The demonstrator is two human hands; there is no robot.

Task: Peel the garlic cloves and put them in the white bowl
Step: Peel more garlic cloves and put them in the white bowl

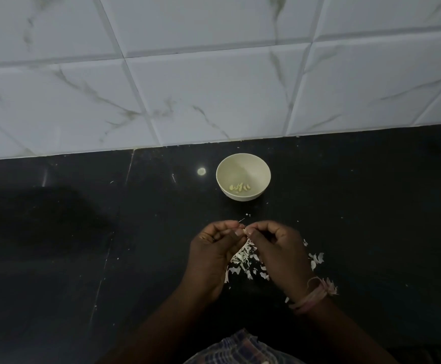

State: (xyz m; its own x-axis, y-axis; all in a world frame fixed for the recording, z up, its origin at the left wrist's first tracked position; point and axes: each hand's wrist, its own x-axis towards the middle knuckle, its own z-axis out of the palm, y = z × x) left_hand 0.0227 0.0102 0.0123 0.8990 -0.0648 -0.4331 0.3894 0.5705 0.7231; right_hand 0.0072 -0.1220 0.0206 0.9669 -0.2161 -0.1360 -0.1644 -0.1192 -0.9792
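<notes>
Both hands, left [214, 248]; right [277, 248], pinch a garlic clove [245, 231].

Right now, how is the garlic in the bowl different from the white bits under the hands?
The peeled cloves are plump and yellowish, while the skins are thin, flat and white. The cloves sit together in the white bowl; the skins lie scattered on the black counter. Both are small garlic parts.
</notes>
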